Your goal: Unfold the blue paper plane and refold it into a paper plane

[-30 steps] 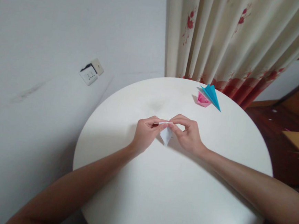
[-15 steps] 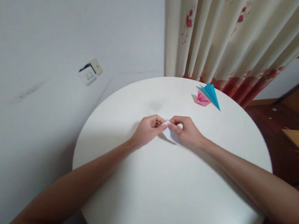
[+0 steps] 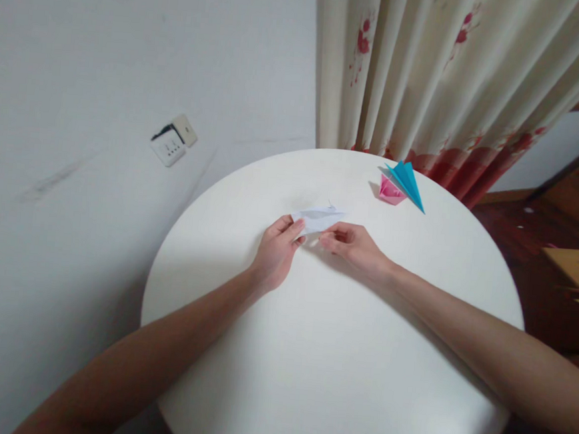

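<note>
Round white desk (image 3: pixel 308 365) with two paper pieces toward its far right edge

The desk has a smooth, plain white top with a curved rim, and its near edge runs out of view. Toward the far right edge lies a pink paper boat (image 3: pixel 390 193), its folded hollow side showing. Just beside it, closer to that edge, is a blue paper plane (image 3: pixel 410 185), its pointed nose aimed toward the near right and its tail toward the far edge. The plane overlaps the boat in view; whether they touch cannot be told. A pale shine marks the near right part.
</note>
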